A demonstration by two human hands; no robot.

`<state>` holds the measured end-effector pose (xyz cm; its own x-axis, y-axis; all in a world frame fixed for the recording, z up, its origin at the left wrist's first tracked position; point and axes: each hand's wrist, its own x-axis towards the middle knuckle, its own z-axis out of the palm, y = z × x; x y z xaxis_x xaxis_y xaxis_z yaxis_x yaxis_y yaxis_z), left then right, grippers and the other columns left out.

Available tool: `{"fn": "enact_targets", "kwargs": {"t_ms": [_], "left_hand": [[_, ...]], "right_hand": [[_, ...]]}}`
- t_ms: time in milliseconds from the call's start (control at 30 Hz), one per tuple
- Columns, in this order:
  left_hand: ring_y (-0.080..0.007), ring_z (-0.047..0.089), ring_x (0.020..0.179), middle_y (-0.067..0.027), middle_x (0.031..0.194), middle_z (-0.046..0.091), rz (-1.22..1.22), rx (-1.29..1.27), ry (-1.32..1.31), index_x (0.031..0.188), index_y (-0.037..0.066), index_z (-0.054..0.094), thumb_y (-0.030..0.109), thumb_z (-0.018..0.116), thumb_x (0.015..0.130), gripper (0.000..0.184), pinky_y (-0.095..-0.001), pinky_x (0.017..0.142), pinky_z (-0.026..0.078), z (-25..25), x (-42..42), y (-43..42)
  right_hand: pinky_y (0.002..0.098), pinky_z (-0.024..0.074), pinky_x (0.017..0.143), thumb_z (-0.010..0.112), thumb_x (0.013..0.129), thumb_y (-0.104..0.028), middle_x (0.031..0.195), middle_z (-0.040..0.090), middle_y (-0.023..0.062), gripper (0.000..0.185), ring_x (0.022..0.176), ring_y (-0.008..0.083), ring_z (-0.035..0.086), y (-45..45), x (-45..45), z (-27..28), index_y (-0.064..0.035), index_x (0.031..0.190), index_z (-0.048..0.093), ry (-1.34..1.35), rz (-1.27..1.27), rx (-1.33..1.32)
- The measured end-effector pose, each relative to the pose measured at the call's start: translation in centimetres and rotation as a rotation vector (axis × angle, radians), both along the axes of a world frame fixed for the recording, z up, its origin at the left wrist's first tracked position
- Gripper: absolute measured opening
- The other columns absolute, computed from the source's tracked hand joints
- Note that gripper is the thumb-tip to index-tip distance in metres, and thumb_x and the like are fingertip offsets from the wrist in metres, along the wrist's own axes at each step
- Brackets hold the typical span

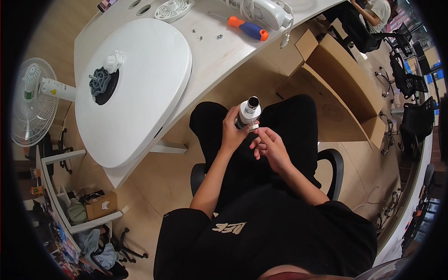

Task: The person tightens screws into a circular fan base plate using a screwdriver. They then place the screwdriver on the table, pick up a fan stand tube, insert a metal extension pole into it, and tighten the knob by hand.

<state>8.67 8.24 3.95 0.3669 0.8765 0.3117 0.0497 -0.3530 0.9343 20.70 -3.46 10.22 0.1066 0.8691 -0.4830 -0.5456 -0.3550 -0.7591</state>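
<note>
My left hand (233, 132) is wrapped round a white fan-stand tube (251, 110), held over my lap with its open metal end tilted up. On the tube's near side, a small white knob (254, 127) is pinched by the fingertips of my right hand (271, 149). The tube's lower part is hidden. To the left, a large white fan base (154, 60) lies on the table (224, 53), bearing a grey star-shaped knob (99, 82) and a white ribbed part (113, 61). An orange and blue screwdriver (252, 30) lies beyond, near several small screws (219, 36).
At the table's far side lie a white slotted part (172, 9) and a white housing (268, 13) with a cord. An assembled fan (35, 102) stands left. An open cardboard box (343, 84) sits right, before office chairs (413, 116) and another person (375, 16).
</note>
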Motion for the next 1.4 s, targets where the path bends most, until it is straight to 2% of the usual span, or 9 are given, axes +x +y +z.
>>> {"fn": "enact_targets", "kwargs": {"t_ms": [233, 433, 533, 733, 867, 1067, 1167, 1300, 1400], "left_hand": [[-0.0330, 0.068, 0.103, -0.0141, 0.109, 0.068, -0.019, -0.012, -0.017, 0.117, 0.002, 0.064, -0.001, 0.082, 0.067, 0.053, -0.0405, 0.087, 0.053, -0.6, -0.1, 0.2], [-0.0324, 0.068, 0.102, -0.0143, 0.110, 0.068, -0.004, -0.014, -0.002, 0.120, 0.002, 0.064, 0.002, 0.083, 0.068, 0.055, -0.0397, 0.088, 0.053, -0.7, -0.2, 0.3], [-0.0315, 0.068, 0.103, -0.0139, 0.111, 0.068, 0.008, -0.022, -0.010, 0.121, 0.003, 0.064, 0.005, 0.084, 0.069, 0.055, -0.0391, 0.089, 0.053, -0.2, -0.3, 0.3], [-0.0299, 0.068, 0.105, -0.0127, 0.110, 0.068, 0.012, -0.082, -0.008, 0.121, 0.003, 0.064, 0.008, 0.084, 0.069, 0.055, -0.0385, 0.089, 0.053, 0.4, -0.6, 0.0], [-0.0306, 0.068, 0.104, -0.0128, 0.110, 0.068, 0.034, -0.006, -0.010, 0.120, 0.002, 0.064, 0.002, 0.084, 0.067, 0.056, -0.0389, 0.089, 0.053, 0.2, -0.8, 0.1], [-0.0321, 0.068, 0.103, -0.0136, 0.110, 0.068, 0.032, -0.044, 0.001, 0.119, 0.002, 0.064, -0.001, 0.082, 0.066, 0.056, -0.0394, 0.088, 0.053, -0.1, -1.1, -0.2], [-0.0236, 0.069, 0.105, -0.0114, 0.111, 0.071, 0.040, -0.025, -0.004, 0.120, 0.002, 0.065, 0.008, 0.086, 0.069, 0.056, -0.0366, 0.095, 0.051, -0.3, -1.2, -0.2], [-0.0315, 0.068, 0.102, -0.0132, 0.109, 0.068, 0.044, 0.000, 0.000, 0.120, 0.003, 0.065, 0.000, 0.083, 0.067, 0.055, -0.0387, 0.088, 0.053, 0.5, -0.9, -0.2], [-0.0313, 0.067, 0.104, -0.0136, 0.109, 0.068, 0.015, -0.024, -0.012, 0.122, 0.003, 0.064, 0.001, 0.082, 0.070, 0.055, -0.0394, 0.089, 0.052, 0.6, -0.9, -0.3]], "right_hand": [[0.0234, 0.0514, 0.050, 0.074, 0.096, -0.032, 0.080, 0.068, 0.0095, 0.039, 0.057, 0.0126, 0.065, 1.1, -0.6, 0.2, -0.0052, 0.114, 0.052, -0.044, -0.057, 0.025], [0.0243, 0.0519, 0.051, 0.064, 0.102, -0.036, 0.079, 0.067, 0.0087, 0.034, 0.057, 0.0130, 0.065, 1.4, -1.0, 0.4, -0.0058, 0.112, 0.054, -0.008, -0.066, 0.007], [0.0248, 0.0526, 0.053, 0.056, 0.105, -0.042, 0.079, 0.067, 0.0076, 0.036, 0.058, 0.0129, 0.065, 1.6, -1.0, 0.7, -0.0062, 0.110, 0.056, 0.001, -0.051, -0.003], [0.0246, 0.0536, 0.056, 0.051, 0.106, -0.048, 0.082, 0.067, 0.0080, 0.043, 0.061, 0.0133, 0.066, 1.5, -0.9, 0.2, -0.0056, 0.111, 0.057, 0.060, 0.003, 0.006], [0.0249, 0.0538, 0.056, 0.055, 0.105, -0.045, 0.082, 0.066, 0.0084, 0.042, 0.061, 0.0133, 0.065, 1.4, -1.0, 0.3, -0.0036, 0.113, 0.056, 0.023, 0.015, 0.012], [0.0249, 0.0534, 0.055, 0.064, 0.102, -0.036, 0.081, 0.065, 0.0080, 0.036, 0.061, 0.0126, 0.065, 1.1, -1.5, 0.3, -0.0035, 0.114, 0.053, -0.076, -0.011, 0.050], [0.0249, 0.0532, 0.054, 0.065, 0.102, -0.035, 0.081, 0.065, 0.0078, 0.034, 0.061, 0.0126, 0.065, 1.2, -1.5, 0.2, -0.0045, 0.114, 0.053, -0.044, -0.014, 0.046], [0.0251, 0.0537, 0.055, 0.063, 0.102, -0.036, 0.081, 0.065, 0.0072, 0.034, 0.061, 0.0125, 0.065, 1.3, -1.2, 0.4, -0.0057, 0.114, 0.054, 0.029, -0.010, 0.019], [0.0255, 0.0544, 0.057, 0.064, 0.101, -0.041, 0.083, 0.066, 0.0071, 0.039, 0.063, 0.0134, 0.066, 1.1, -0.9, 0.1, -0.0062, 0.117, 0.055, 0.076, 0.006, -0.003]]}}
